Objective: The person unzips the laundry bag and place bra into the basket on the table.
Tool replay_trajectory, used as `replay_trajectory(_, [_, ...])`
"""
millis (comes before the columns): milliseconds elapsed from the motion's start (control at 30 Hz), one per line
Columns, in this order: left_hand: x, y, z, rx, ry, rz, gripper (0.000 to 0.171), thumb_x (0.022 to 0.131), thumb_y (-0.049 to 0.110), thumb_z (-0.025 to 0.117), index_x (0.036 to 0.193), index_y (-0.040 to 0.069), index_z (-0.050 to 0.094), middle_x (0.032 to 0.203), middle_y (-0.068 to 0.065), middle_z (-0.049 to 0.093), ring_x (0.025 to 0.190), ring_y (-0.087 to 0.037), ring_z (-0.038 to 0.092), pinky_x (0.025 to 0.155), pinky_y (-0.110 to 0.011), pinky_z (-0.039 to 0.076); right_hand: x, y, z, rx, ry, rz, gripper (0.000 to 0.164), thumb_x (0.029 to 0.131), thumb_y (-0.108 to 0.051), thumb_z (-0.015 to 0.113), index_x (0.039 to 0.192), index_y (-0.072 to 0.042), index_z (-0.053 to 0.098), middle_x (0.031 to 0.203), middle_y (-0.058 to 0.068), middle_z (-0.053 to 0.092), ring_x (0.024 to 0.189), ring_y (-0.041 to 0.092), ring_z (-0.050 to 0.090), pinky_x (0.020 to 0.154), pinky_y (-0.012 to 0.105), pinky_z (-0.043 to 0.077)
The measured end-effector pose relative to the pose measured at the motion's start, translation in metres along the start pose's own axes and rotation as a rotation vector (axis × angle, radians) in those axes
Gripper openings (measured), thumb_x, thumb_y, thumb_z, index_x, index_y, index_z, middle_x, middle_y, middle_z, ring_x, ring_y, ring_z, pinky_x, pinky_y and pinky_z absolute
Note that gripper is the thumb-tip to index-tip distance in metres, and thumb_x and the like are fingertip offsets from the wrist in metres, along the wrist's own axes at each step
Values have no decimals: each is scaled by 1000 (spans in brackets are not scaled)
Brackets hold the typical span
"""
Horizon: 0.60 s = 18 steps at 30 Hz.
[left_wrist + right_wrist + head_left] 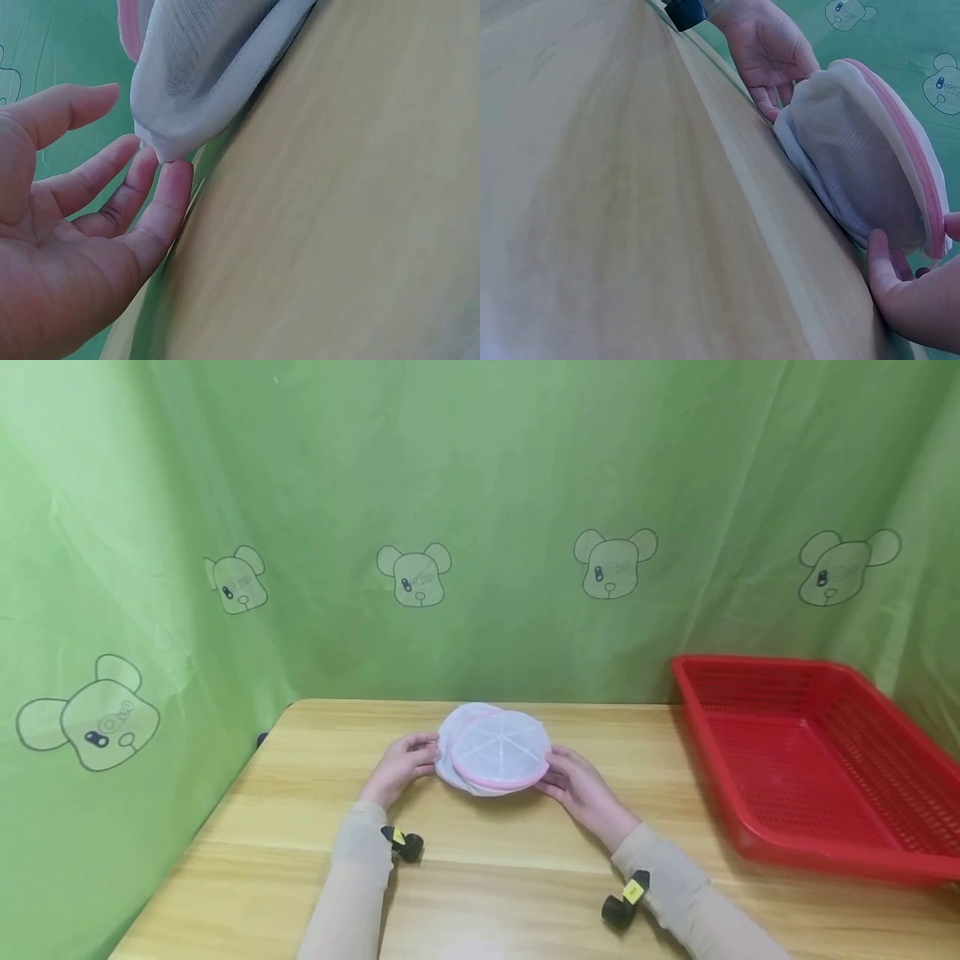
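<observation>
A round white mesh laundry bag (501, 747) with pink trim is near the far side of the wooden table, its ribbed top facing up in the head view. At its left edge, my left hand (401, 768) touches the soft mesh with its fingertips. The left wrist view shows that thumb standing apart from the bag (202, 82), fingers only slightly bent. On the opposite side my right hand (588, 789) holds the rim, with digits above and below it. The right wrist view shows the bag's mesh side (847, 150) bulging between both hands.
A red plastic basket (738, 814) with slotted walls stands on the right of the table (510, 893). Green curtain (510, 460) printed with bear heads hangs behind and along the sides. Small black cameras (618, 912) are strapped to both wrists.
</observation>
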State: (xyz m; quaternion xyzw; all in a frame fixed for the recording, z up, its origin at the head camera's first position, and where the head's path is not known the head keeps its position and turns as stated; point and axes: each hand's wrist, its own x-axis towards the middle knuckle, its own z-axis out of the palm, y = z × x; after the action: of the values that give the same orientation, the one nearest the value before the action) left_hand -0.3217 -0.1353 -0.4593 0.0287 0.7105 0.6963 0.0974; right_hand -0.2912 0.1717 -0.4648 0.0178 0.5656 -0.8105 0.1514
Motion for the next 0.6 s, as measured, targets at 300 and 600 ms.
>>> replay_trajectory(300, [0,2,3,-5,-22,10,50,91,12,65,137,0,48,135,-19,53,106,-18,63,99,-32,56,-2,-1,3,-71,-27,-25,60,100,-12,50,148,6,19,116,6,57,99,13,63,98,30,56])
replay_trajectory(600, [2,-1,5,33,-48,3,53,95,26,61,140,2,45,142,-18,49,118,-24,59,104,-34,52,-4,1,5,-99,-89,-7,62,98,-8,51,148,9,18,111,6,61,97,14,65,102,35,54])
